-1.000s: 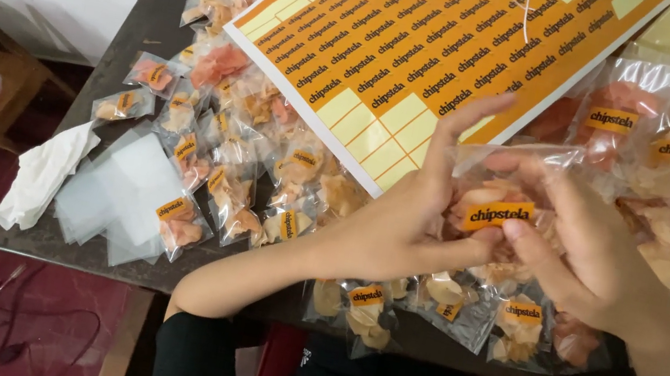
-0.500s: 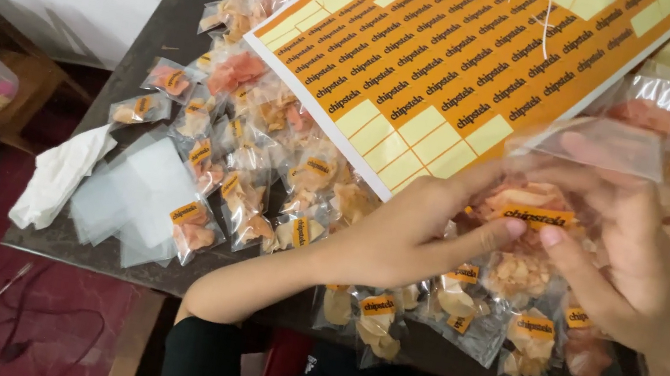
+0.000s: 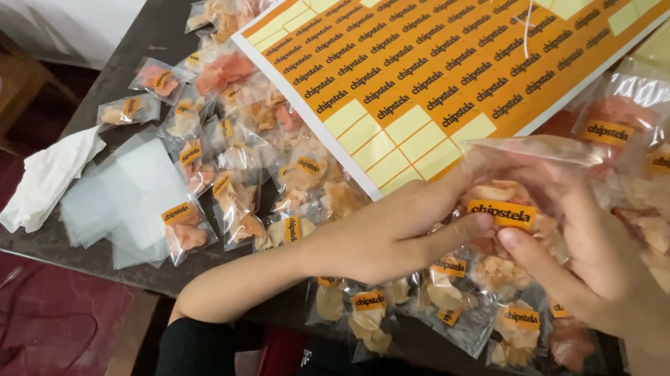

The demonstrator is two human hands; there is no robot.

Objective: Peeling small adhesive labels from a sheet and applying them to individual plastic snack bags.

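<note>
I see both hands closed on one clear bag (image 3: pixel 507 211) of chips, held above the table (image 3: pixel 148 27) edge. My left hand (image 3: pixel 396 231) grips its left side, thumb under the orange label (image 3: pixel 500 213). My right hand (image 3: pixel 594 257) grips its right side, thumb at the label. The sticker sheet (image 3: pixel 431 58) lies just behind. Filled bags (image 3: pixel 237 198) lie left; empty bags (image 3: pixel 123 192) and a white cloth (image 3: pixel 48 174) lie further left.
</note>
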